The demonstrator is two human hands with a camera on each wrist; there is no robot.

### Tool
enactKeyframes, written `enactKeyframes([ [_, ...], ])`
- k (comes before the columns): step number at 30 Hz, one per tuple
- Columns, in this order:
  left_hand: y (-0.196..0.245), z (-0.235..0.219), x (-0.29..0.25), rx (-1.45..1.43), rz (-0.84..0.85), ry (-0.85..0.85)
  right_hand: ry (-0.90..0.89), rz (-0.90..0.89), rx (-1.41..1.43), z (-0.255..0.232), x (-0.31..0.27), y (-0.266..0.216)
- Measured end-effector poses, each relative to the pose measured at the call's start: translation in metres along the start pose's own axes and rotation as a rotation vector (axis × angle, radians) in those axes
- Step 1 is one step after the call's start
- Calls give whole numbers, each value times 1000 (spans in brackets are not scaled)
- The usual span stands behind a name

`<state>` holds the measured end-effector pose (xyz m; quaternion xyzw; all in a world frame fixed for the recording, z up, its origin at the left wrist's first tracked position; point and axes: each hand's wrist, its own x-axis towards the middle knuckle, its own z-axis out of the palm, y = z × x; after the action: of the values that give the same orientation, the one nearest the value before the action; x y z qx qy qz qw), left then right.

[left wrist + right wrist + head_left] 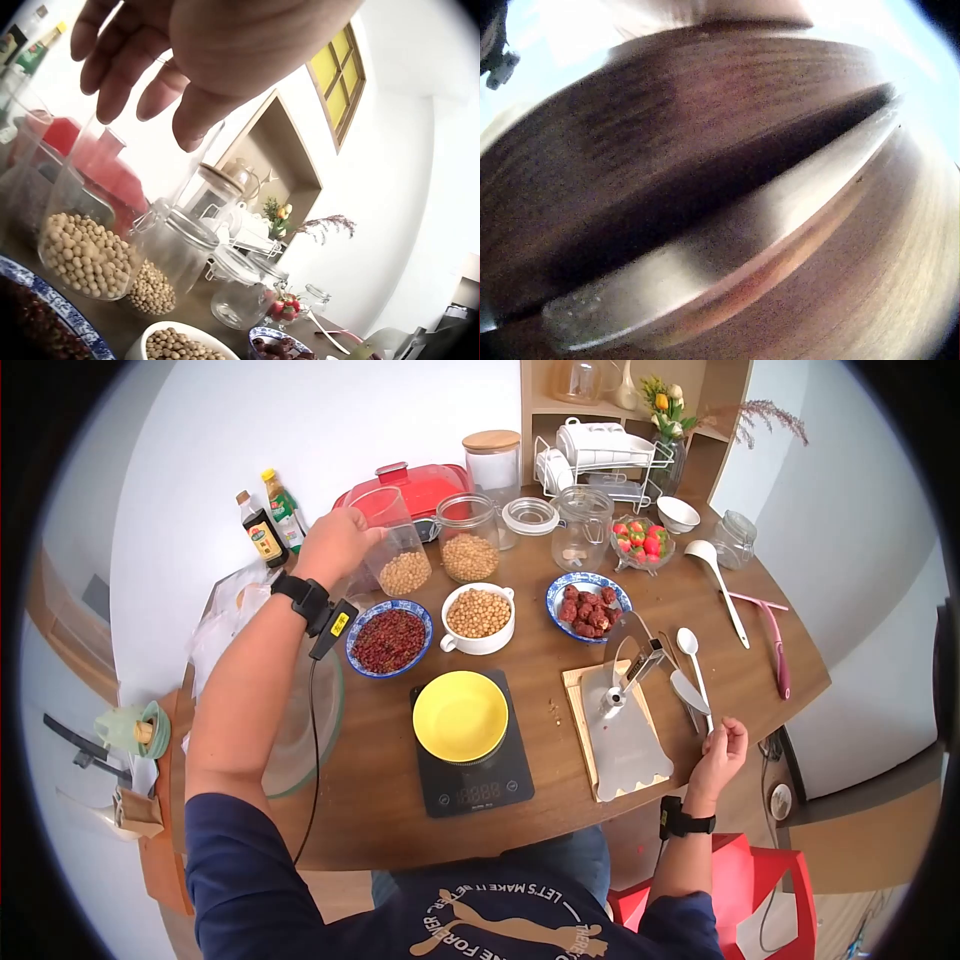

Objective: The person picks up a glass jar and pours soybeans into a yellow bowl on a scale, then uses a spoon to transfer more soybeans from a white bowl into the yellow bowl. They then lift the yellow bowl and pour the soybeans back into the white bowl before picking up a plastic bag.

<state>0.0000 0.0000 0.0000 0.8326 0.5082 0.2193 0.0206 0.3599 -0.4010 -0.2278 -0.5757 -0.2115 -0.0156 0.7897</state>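
My left hand [340, 545] reaches to the back left of the wooden table [380, 800], beside a clear plastic cup [400, 550] partly filled with soybeans. In the left wrist view the left hand [150, 120] hovers just above that clear cup [82, 240], its fingers loose and around nothing. My right hand [722, 745] rests at the table's front right edge, fingers loosely curled and holding nothing. The right wrist view shows only blurred wood. A yellow bowl [460, 715] sits empty on a black scale [478, 785] in front of me.
Behind the scale stand a blue bowl of red beans [390, 640], a white cup of soybeans [478, 615] and a blue bowl of dates [588, 605]. A glass jar of soybeans [468, 540], a chopping board [585, 735] with a metal scoop, a white ladle [720, 585] and spoons lie around.
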Motion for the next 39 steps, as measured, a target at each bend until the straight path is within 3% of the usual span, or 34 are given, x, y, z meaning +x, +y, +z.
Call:
enactKeyframes([
  [4,19,-31,-16,-20,116,93,-9,64,95,-4,3,-2],
  [8,39,-63,-35,-109,163,51,83,-29,-54,-9,-20,-42],
  [12,65,-83,-65,-207,242,32,-174,-416,-80,11,-53,-126],
  [14,79,-90,-77,-251,287,3,-384,-437,-184,49,-65,-174],
  [16,88,-96,-87,-299,333,-38,-658,-473,-262,76,-61,-187],
  [18,100,-100,-99,-380,387,-59,-792,-429,-225,125,-65,-203],
  [22,116,-110,-113,-404,448,-80,-902,-422,-259,196,-54,-188],
  [28,119,-122,-127,-564,400,-181,-908,-312,-45,235,-59,-200],
  [34,107,-105,-124,-519,423,-104,-849,-309,-125,251,-63,-199],
  [37,98,-94,-122,-661,427,22,-875,-336,-188,266,-52,-191],
  [39,91,-84,-133,-793,338,146,-900,-348,-283,275,-43,-192],
])
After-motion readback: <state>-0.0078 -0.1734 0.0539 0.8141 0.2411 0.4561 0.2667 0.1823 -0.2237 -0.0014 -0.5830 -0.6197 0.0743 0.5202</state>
